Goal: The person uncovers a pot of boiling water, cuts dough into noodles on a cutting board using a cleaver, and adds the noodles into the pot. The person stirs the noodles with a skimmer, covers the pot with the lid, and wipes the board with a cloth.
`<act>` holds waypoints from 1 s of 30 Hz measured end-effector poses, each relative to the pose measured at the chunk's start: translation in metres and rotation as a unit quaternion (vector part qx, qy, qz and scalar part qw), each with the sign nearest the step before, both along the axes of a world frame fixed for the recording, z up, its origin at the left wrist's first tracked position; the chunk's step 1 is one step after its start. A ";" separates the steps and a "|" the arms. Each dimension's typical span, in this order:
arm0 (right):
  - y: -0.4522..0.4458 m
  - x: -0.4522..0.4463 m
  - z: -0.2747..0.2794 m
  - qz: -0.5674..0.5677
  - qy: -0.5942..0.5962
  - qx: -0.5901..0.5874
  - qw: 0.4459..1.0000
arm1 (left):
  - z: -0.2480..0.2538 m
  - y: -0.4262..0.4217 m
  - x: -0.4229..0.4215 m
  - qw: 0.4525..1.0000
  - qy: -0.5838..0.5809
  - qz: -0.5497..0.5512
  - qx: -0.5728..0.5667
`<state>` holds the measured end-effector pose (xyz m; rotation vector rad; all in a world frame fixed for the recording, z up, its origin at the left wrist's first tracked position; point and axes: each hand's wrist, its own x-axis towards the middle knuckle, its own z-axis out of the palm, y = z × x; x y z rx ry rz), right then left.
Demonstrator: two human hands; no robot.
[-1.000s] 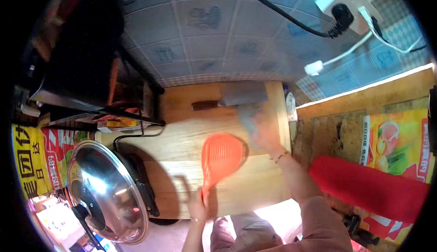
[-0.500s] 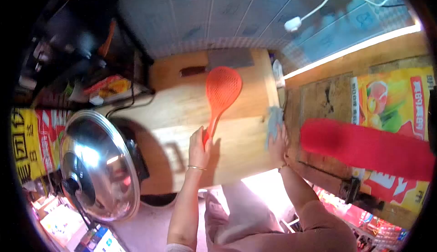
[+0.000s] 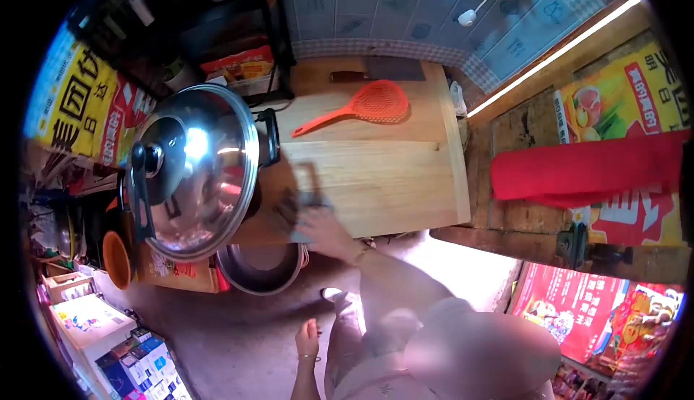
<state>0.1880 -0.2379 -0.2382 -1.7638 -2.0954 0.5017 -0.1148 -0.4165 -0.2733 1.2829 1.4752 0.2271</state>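
Note:
My right hand (image 3: pixel 325 232) lies over a grey-blue cloth (image 3: pixel 312 205) and presses it on the wooden tabletop, close to the front edge and to the right of the big lidded pan. Part of the cloth is hidden under the palm. Off the table, below its front edge, my left hand (image 3: pixel 307 338) hangs with loosely bent fingers and nothing visible in it. The orange-red slotted strainer (image 3: pixel 382 101) rests farther back on the table (image 3: pixel 405 176), its handle pointing left. Behind it lies a cleaver (image 3: pixel 394 69) with a dark handle.
A pan with a shiny domed lid (image 3: pixel 206 161) stands on the left of the table. Beneath the front edge is a grey basin (image 3: pixel 264 266). A red cloth roll (image 3: pixel 578 169) lies on the wooden surface at right, over a yellow printed bag (image 3: pixel 614 96).
The strainer has left my left hand and now lies on the table, turned sideways. That hand has dropped below the edge. My right hand has carried the cloth leftward across the tabletop.

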 end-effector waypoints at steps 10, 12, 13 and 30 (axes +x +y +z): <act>-0.210 0.217 -0.101 -0.736 -0.030 -0.012 0.676 | -0.051 -0.121 -0.175 0.878 0.000 0.407 -0.250; -0.212 0.204 -0.235 -0.799 -0.018 0.122 0.589 | -0.084 -0.128 -0.204 0.796 -0.255 0.418 -0.355; -0.159 0.126 -0.113 -0.756 0.152 0.134 0.623 | -0.077 -0.120 -0.191 0.797 -0.256 0.422 -0.350; 0.133 0.177 0.192 -0.264 0.665 -0.112 0.690 | 0.013 -0.025 -0.090 0.903 -0.076 0.404 -0.128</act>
